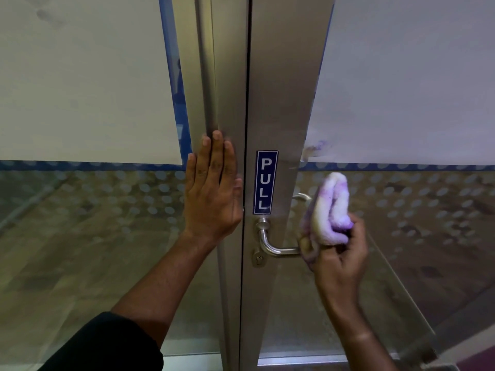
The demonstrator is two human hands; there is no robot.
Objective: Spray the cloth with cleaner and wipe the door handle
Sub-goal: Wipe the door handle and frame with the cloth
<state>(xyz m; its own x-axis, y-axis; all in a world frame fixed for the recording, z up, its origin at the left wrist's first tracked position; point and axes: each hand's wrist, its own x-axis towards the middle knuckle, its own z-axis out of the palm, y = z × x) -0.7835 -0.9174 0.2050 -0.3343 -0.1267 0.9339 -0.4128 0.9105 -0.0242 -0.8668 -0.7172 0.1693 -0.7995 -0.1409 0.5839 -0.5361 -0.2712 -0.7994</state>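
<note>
With the cloth [330,212] bunched in the right hand [338,257] at the free end of the door handle [276,249], wiping is underway. Left hand [211,191], fingers straight, braces the frame left of the handle. Next, likely: drag cloth along the bar toward its pivot.

I have one wide-angle head view only, close to a metal-framed glass door [281,89] and looking forward and slightly down. The door handle [270,243] sits just below centre, and both forearms enter from the bottom edge. Straight edges bow toward the borders.
</note>
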